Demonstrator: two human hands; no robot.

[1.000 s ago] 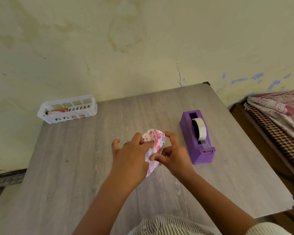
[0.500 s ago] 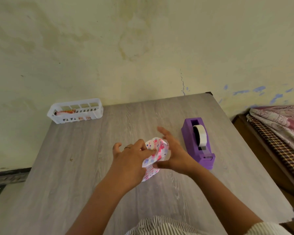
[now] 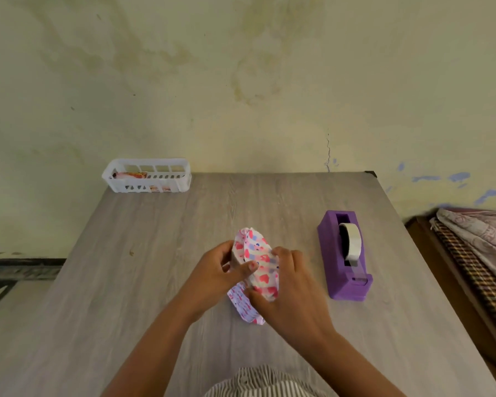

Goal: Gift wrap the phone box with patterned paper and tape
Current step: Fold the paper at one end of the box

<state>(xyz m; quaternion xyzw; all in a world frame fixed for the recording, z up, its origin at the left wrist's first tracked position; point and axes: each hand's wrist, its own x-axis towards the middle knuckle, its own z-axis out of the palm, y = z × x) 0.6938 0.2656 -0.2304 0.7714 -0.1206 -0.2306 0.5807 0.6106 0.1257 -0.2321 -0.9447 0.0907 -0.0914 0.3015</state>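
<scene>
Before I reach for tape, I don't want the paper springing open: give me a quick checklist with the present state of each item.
1. Left hand holds the wrapped box: ok, forefinger presses the paper.
2. Right hand grips it too: ok, so it is not free for tape yet.
3. Tape dispenser close by on the right: ok.
4. Tape end ready at the cutter: ok, a strip runs down to it.
5. Folds flat and neat: not ok, the paper looks crumpled.
6. Box fully covered: cannot tell.

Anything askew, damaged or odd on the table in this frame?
Nothing stands out. Both hands hold the patterned wrapped box; the purple tape dispenser and white basket sit upright on the table.
</scene>
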